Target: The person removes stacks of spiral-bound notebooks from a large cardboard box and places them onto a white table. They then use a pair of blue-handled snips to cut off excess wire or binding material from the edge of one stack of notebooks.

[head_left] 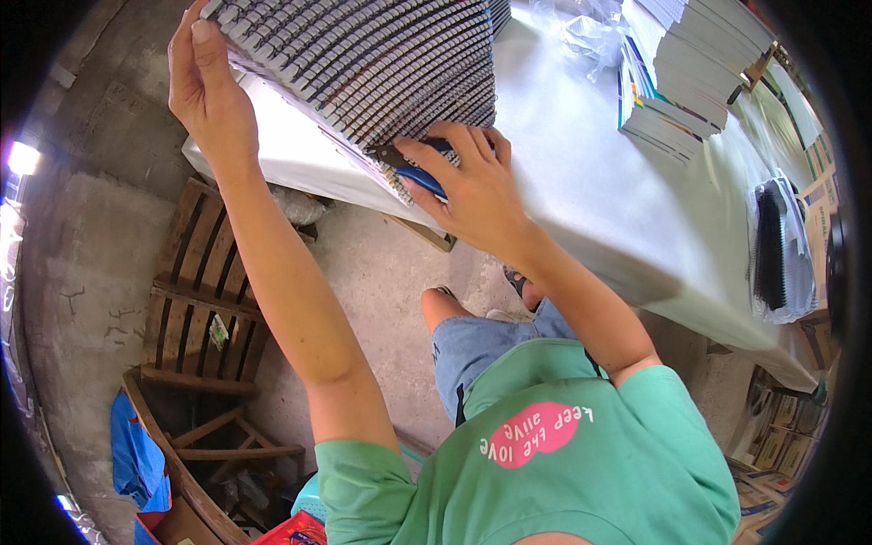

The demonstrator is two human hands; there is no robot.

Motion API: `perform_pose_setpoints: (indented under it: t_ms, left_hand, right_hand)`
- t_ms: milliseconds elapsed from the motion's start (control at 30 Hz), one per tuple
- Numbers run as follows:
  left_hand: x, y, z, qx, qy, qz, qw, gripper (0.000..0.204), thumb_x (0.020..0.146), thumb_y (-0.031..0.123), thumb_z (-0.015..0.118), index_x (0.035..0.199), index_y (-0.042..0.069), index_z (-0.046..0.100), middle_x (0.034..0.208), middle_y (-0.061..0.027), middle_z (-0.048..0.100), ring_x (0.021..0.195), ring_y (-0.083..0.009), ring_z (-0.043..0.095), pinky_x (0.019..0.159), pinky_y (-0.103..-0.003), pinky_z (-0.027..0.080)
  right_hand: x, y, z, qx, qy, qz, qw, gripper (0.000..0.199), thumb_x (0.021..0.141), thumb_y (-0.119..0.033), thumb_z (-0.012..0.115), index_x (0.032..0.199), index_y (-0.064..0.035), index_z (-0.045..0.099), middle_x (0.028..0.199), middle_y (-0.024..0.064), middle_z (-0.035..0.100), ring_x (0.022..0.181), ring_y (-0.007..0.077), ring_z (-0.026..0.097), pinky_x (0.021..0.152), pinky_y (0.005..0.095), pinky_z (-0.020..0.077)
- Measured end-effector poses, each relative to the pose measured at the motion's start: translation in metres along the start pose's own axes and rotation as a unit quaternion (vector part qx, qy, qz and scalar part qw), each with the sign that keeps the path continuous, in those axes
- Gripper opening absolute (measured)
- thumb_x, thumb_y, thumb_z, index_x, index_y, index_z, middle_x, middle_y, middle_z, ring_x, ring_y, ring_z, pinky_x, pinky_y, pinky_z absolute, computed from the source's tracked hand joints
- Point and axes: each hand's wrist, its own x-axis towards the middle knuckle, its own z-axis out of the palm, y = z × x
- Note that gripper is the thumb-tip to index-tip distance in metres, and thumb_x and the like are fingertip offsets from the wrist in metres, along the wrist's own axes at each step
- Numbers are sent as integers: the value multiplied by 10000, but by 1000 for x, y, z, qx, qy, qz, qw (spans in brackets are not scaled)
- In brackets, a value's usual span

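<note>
Bound stack (363, 68), left hand (216, 107) holding its edge, right hand (477, 186) gripping blue pliers (421, 180), bag (800, 259) of black coils (771, 247)

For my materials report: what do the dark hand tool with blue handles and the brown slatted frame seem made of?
Dark hand tool with blue handles: handles likely plastic or rubber, by their smooth, even blue; dark head perhaps metal, finish unclear. Brown slatted frame: probably matte wood, by its dull, uneven boards.
</note>
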Motion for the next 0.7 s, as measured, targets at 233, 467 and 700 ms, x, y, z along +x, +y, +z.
perform_pose_setpoints:
  t_ms: [233,467,700]
  left_hand:
    - [1,-2,-3,6,15,-14,1000,419,935,439,506,1190,117,590,1119,-23,611,1074,-149,550,962,-427,400]
    - [3,-4,-5,3,19,-11,1000,409,939,426,508,1176,103,594,1083,-31,612,1049,-148,548,949,-432,415]
    - [2,-1,-2,5,16,-9,1000,411,936,440,507,1164,111,600,1070,-27,617,1035,-150,548,948,-436,404]
  right_hand:
    - [-5,-3,-2,15,6,8,1000,390,783,-292,663,1158,-224,578,1055,36,500,965,213,490,840,467,332]
    - [0,-2,0,-9,15,-4,1000,368,799,-297,648,1152,-217,577,1038,28,514,967,208,512,835,454,351]
    - [3,-3,0,332,-87,166,924,354,824,-302,635,1131,-137,576,921,84,582,817,262,592,730,436,447]
